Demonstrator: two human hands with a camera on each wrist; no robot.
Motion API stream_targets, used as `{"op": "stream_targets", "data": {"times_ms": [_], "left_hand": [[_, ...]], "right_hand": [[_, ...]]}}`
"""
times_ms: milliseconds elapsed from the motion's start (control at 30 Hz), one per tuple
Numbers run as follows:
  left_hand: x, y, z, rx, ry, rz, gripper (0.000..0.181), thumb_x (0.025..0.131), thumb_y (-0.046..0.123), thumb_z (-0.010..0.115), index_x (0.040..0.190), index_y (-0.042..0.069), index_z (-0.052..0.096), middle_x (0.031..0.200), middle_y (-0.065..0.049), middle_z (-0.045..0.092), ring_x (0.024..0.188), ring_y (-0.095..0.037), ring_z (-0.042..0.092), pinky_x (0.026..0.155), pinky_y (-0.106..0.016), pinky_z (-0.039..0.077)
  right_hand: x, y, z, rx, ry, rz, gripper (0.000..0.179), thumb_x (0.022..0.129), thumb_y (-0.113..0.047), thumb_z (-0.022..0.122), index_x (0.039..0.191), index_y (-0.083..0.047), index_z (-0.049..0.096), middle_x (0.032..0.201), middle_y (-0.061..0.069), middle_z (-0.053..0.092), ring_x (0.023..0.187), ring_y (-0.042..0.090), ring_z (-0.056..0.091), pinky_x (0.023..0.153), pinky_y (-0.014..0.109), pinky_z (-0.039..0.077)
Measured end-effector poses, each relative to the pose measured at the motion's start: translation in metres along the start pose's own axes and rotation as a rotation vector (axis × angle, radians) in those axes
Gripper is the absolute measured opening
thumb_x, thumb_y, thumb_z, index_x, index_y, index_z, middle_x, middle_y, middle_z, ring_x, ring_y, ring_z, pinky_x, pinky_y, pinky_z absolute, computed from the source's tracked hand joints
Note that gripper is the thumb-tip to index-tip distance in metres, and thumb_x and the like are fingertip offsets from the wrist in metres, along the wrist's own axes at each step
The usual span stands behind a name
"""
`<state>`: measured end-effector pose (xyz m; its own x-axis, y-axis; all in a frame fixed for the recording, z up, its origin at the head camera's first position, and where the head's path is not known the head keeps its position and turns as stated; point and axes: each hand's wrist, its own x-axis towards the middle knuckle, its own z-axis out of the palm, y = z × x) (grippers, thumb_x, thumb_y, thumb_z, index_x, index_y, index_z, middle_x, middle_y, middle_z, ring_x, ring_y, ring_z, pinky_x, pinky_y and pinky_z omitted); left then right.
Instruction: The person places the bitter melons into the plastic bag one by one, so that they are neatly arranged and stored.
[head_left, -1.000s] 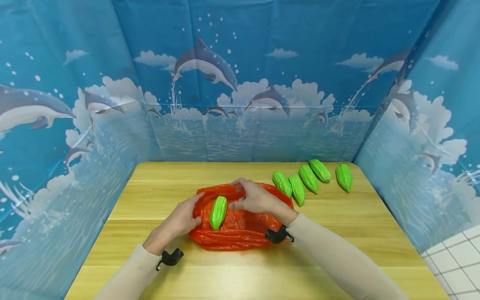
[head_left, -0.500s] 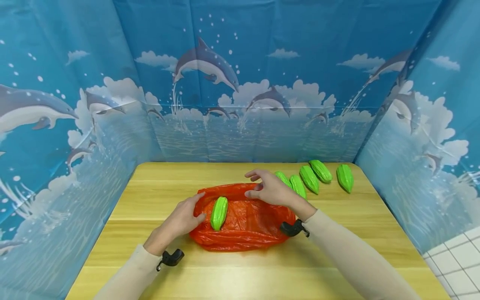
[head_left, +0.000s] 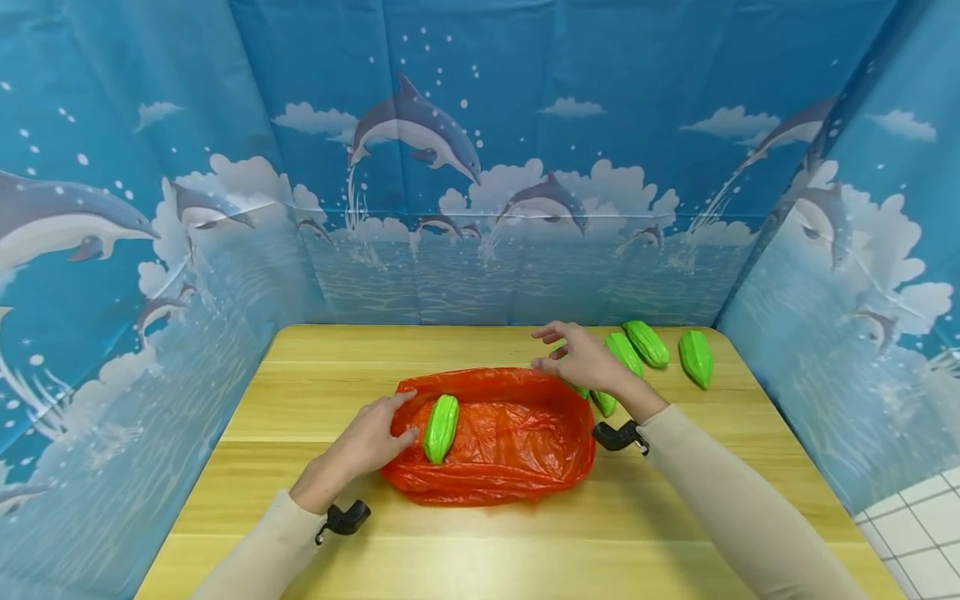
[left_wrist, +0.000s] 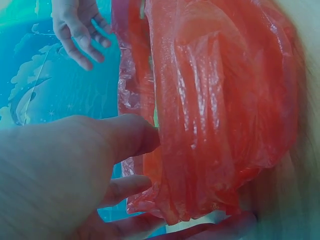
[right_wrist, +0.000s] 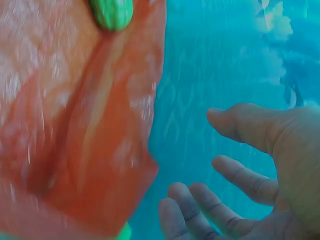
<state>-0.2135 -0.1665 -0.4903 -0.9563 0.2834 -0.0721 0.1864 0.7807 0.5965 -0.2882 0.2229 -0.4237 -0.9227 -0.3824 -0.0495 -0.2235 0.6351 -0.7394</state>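
An open red plastic bag [head_left: 495, 487] lies on the table with its mouth facing up. One shiny green, ribbed, gourd-shaped piece [head_left: 441, 429] rests inside, toward the left end. My left hand [head_left: 360, 437] is at the bag's left end, thumb and fingers spread; in the left wrist view its thumb tip is right at the rim. My right hand [head_left: 588, 362] hovers beyond the bag's far right corner, fingers loosely bent and holding nothing. Below it, partly hidden by the hand, are two more green pieces [head_left: 603, 404].
Further right on the wooden table [head_left: 270, 467] lie a green piece [head_left: 624, 354], another one [head_left: 647, 343] near the back edge, and a separate one [head_left: 696, 358] by the right corner. A dolphin-print curtain [head_left: 480, 275] encloses the back and sides.
My right hand has moved out of the bag, to the right and away from me, over the green pieces beside it. The left hand stays at the bag's left end.
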Motion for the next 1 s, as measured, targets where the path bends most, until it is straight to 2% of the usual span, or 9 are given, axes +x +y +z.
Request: {"op": "stream_targets", "data": {"times_ms": [133, 433, 700, 800, 900, 1000], "left_hand": [[0.0, -0.001, 0.001, -0.004, 0.0, 0.0, 0.069, 0.109, 0.018, 0.081, 0.173, 0.007, 0.056, 0.172, -0.024, 0.061, 0.159, -0.053, 0.058, 0.13, -0.07, 0.052], [0.001, -0.003, 0.001, -0.009, -0.002, -0.011, 0.068, 0.109, 0.016, 0.08, 0.172, 0.006, 0.056, 0.171, -0.024, 0.063, 0.157, -0.052, 0.06, 0.129, -0.069, 0.053], [0.001, -0.006, 0.003, -0.031, -0.003, -0.019, 0.07, 0.11, 0.016, 0.079, 0.173, 0.006, 0.054, 0.173, -0.024, 0.06, 0.159, -0.05, 0.059, 0.131, -0.069, 0.052], [0.002, -0.007, 0.002, -0.034, 0.001, -0.008, 0.069, 0.11, 0.016, 0.079, 0.173, 0.005, 0.055, 0.173, -0.024, 0.061, 0.159, -0.05, 0.06, 0.131, -0.069, 0.052], [0.002, -0.008, 0.001, -0.038, 0.0, -0.001, 0.068, 0.11, 0.016, 0.079, 0.173, 0.005, 0.055, 0.172, -0.025, 0.061, 0.159, -0.051, 0.059, 0.131, -0.068, 0.052], [0.002, -0.009, 0.001, -0.047, 0.0, -0.004, 0.068, 0.11, 0.017, 0.079, 0.173, 0.006, 0.055, 0.173, -0.024, 0.061, 0.16, -0.05, 0.059, 0.132, -0.068, 0.052]], "right_hand": [[0.003, 0.016, -0.011, -0.033, 0.02, -0.007, 0.054, 0.115, -0.024, 0.076, 0.164, -0.004, 0.062, 0.164, 0.034, 0.057, 0.132, 0.051, 0.073, 0.099, 0.055, 0.07], [0.013, 0.048, -0.021, -0.152, 0.015, 0.005, 0.061, 0.114, -0.025, 0.077, 0.167, -0.002, 0.059, 0.166, 0.039, 0.054, 0.14, 0.063, 0.065, 0.111, 0.071, 0.064], [0.017, 0.068, -0.017, -0.274, -0.007, 0.024, 0.077, 0.109, -0.033, 0.086, 0.172, -0.004, 0.053, 0.165, 0.039, 0.051, 0.141, 0.06, 0.062, 0.11, 0.073, 0.061], [0.018, 0.074, -0.017, -0.309, -0.007, 0.022, 0.079, 0.107, -0.034, 0.087, 0.172, -0.005, 0.054, 0.168, 0.038, 0.052, 0.151, 0.062, 0.053, 0.118, 0.08, 0.053], [0.019, 0.081, -0.017, -0.342, -0.008, 0.019, 0.08, 0.107, -0.036, 0.088, 0.173, -0.006, 0.054, 0.171, 0.037, 0.051, 0.16, 0.065, 0.042, 0.128, 0.088, 0.038], [0.021, 0.09, -0.018, -0.371, -0.003, 0.016, 0.082, 0.107, -0.039, 0.087, 0.174, -0.006, 0.053, 0.172, 0.035, 0.053, 0.163, 0.065, 0.038, 0.133, 0.091, 0.025]]}}
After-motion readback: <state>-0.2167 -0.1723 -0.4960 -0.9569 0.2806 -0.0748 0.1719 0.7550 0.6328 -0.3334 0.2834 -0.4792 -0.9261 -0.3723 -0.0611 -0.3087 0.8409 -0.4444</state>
